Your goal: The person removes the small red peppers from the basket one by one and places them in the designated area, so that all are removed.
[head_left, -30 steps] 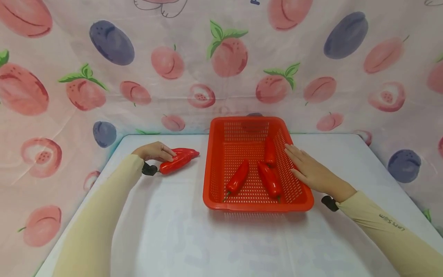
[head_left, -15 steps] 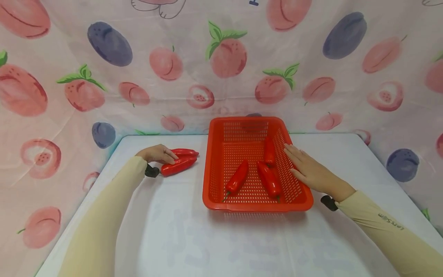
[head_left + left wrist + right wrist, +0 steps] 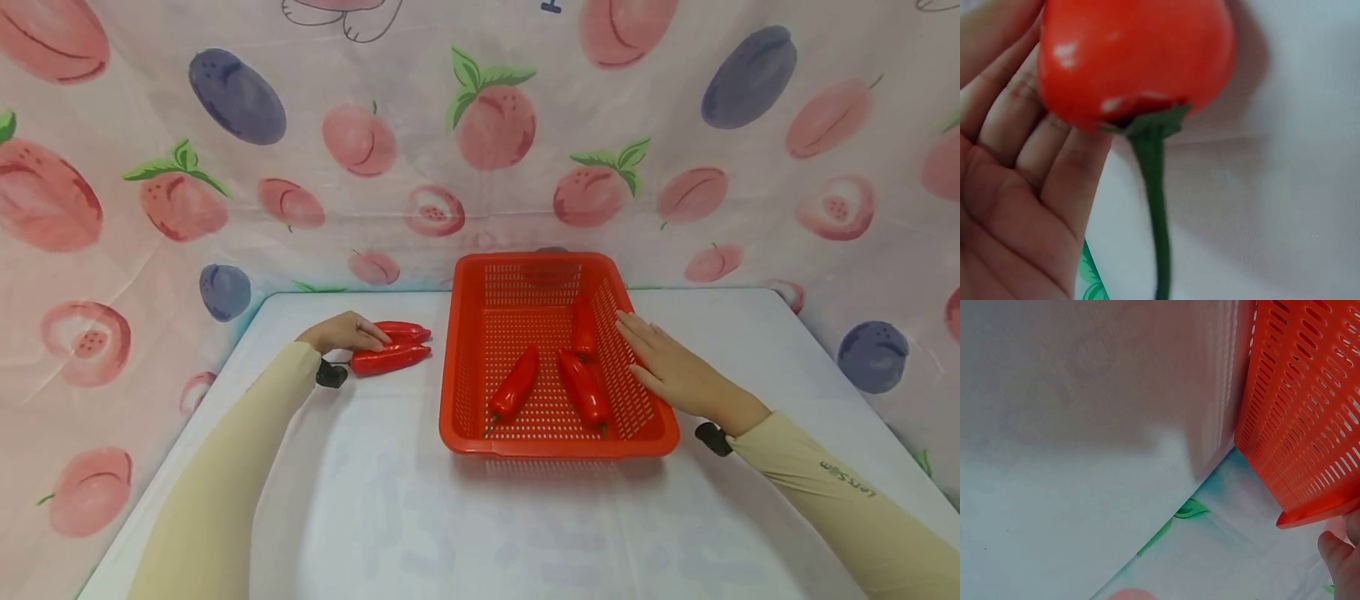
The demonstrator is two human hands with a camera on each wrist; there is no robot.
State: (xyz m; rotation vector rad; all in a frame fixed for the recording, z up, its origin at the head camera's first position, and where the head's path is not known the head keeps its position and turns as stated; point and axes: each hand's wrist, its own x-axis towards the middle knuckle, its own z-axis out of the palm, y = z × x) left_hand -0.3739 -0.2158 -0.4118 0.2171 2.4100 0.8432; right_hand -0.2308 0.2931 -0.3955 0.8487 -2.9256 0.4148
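My head camera looks forward and down across the smooth white counter (image 3: 540, 533). My left wrist's sits very near a glossy red, green-stemmed pepper (image 3: 1135, 62), which both views share. My right wrist's looks, tilted, along the outside of the perforated red plastic basket (image 3: 1310, 412), whose inside the head view shows.

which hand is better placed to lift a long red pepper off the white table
Left, probably: the left hand touches a long red pepper on the white table; the right hand rests against the right rim of the red perforated plastic basket.
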